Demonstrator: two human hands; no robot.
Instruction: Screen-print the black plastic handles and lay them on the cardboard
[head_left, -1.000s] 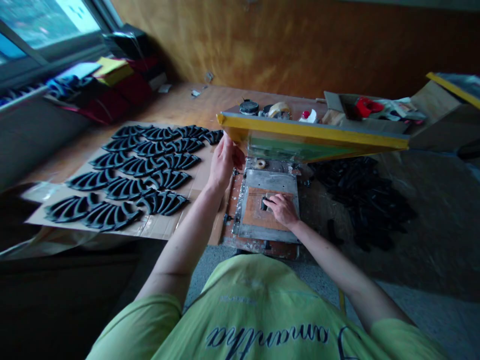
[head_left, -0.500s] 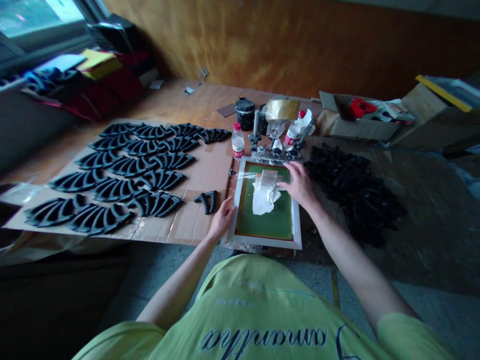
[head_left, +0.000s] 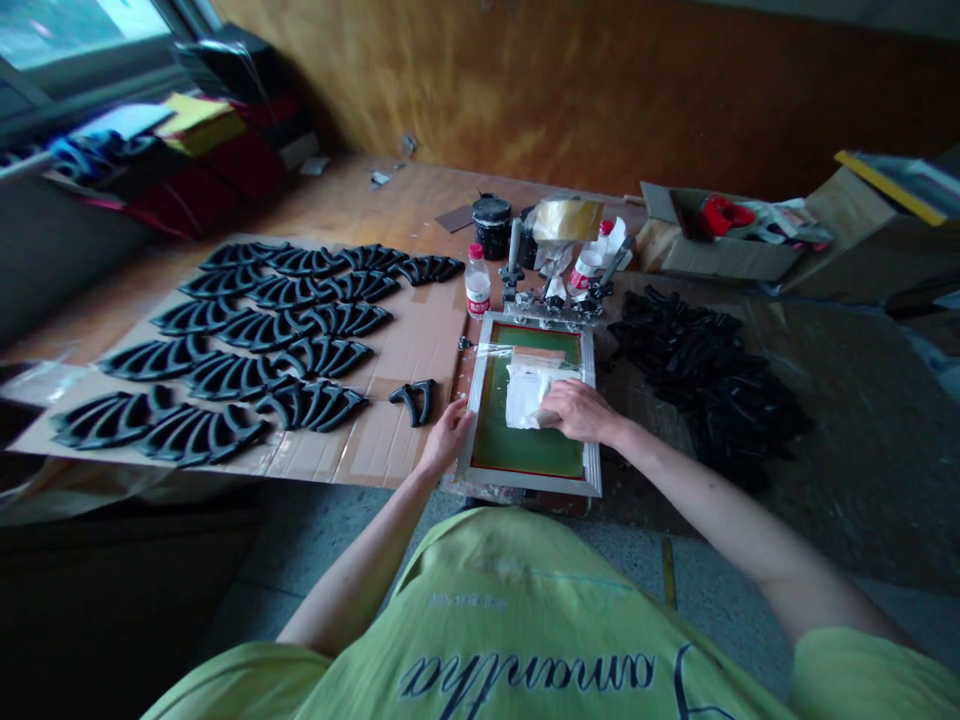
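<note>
A screen printing frame (head_left: 592, 440) with a green mesh lies in front of me, hinged to metal clamps (head_left: 555, 300) at its far end. My left hand (head_left: 448, 432) is at the frame's left rim, its fingers curled against the edge. My right hand (head_left: 581, 410) is closed over the mesh, gripping a small scraper (head_left: 551, 414) that its fingers mostly hide. White ink (head_left: 523, 395) covers a roughly square patch beside that hand. A wooden strip (head_left: 538, 355) lies just beyond the ink, with clear tape (head_left: 495, 351) to its left.
Rows of black ribbed parts (head_left: 225, 370) lie on cardboard (head_left: 409, 340) at left, a single smaller black piece (head_left: 412, 402) near my left hand. Black parts are heaped (head_left: 697, 380) at right. A red-capped bottle (head_left: 477, 285), black tub (head_left: 491, 225) and open carton (head_left: 720, 255) stand behind.
My right hand has come down from the frame's upper right and closed on the scraper, now nearer me. The white patch looks squarer, and the wooden strip shows. My left hand has stayed put.
</note>
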